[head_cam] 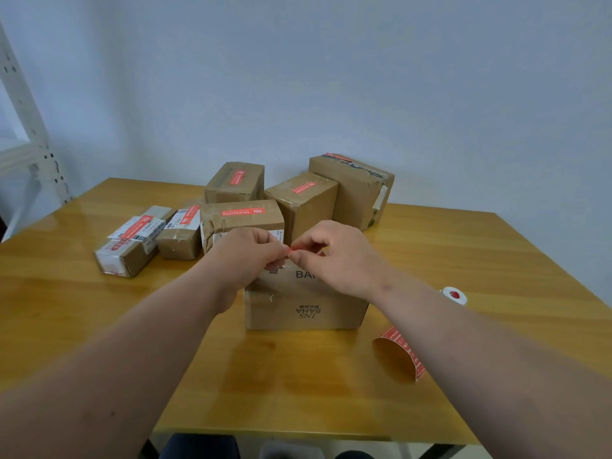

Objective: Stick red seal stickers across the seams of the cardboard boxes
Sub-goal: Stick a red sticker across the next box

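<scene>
Above the near box, both hands pinching a red sticker, sealed boxes behind.

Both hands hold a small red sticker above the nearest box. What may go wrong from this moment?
1. The left hand and right hand pinch the red sticker at one small spot, so it may fold and stick to itself or to the fingers.
2. Both hands hide the top of the nearest box, so the sticker might miss the seam.
3. The right forearm passes over the curled sticker sheet and could knock it.
</scene>
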Available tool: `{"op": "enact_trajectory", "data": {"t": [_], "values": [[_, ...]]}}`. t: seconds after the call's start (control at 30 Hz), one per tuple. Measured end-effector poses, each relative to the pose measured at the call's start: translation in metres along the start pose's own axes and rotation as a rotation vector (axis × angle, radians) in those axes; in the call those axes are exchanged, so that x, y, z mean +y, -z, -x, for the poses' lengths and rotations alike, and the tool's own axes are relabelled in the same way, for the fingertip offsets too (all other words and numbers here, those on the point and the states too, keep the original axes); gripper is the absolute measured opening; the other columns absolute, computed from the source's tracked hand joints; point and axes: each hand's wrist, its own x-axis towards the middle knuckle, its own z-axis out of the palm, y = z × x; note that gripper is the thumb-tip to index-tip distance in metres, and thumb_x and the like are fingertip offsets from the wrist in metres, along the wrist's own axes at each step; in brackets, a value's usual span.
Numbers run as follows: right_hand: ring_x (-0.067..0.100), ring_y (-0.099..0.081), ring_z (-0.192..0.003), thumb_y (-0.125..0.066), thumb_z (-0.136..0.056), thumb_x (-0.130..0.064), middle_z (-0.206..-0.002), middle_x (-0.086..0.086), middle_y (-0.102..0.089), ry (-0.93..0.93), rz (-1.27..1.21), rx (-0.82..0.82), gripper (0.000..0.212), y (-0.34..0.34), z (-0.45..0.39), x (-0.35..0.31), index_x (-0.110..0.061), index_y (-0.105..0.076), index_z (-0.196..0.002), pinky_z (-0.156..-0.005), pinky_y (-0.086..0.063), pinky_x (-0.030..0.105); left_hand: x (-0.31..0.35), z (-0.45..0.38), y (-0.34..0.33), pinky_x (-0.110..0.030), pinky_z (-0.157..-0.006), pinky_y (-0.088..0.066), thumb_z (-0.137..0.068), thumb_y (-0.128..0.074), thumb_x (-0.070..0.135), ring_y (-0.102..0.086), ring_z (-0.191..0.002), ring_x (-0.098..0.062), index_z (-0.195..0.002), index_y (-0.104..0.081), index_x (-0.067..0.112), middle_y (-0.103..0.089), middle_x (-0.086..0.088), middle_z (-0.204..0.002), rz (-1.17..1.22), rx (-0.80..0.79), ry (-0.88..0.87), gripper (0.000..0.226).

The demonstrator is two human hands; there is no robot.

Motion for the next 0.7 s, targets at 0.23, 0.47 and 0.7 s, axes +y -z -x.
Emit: {"op": "enact_trajectory", "data": {"t": [0.23, 0.47, 0.7], "values": [[0.007, -0.059, -0.09, -0.06, -0.093, -0.039, -0.094, -0.009, -0.066, -0.322, -0.299, 0.128, 0.02, 0.011, 0.004, 0.014, -0.021, -0.067, -0.091, -0.071, -0.046, 0.024, 0.0, 0.001, 0.009, -0.032, -0.083, -0.052, -0.092, -0.06, 0.022, -0.062, -0.094, -0.018, -0.086, -0.067, 0.003, -0.07, -0.005, -0.09, -0.119, -0.015, -0.073, 0.02], [0.015, -0.064, -0.078, -0.056, -0.094, -0.045, -0.08, 0.001, -0.069, -0.351, -0.41, -0.009, 0.037, 0.012, 0.008, 0.019, -0.014, -0.068, -0.077, -0.076, -0.048, 0.031, -0.002, 0.001, 0.009, -0.031, -0.078, -0.055, -0.094, -0.06, 0.026, -0.066, -0.09, -0.016, -0.084, -0.068, 0.011, -0.072, -0.002, -0.087, -0.211, -0.026, -0.121, 0.019], [0.008, -0.059, -0.074, -0.056, -0.078, -0.069, -0.078, -0.005, -0.068, -0.311, -0.288, -0.078, 0.058, 0.011, 0.006, 0.008, -0.012, -0.059, -0.083, -0.067, -0.042, 0.021, 0.0, 0.002, 0.007, -0.038, -0.079, -0.059, -0.091, -0.061, 0.023, -0.066, -0.085, -0.02, -0.081, -0.065, 0.007, -0.07, -0.006, -0.082, -0.277, -0.003, -0.134, 0.02]]}}
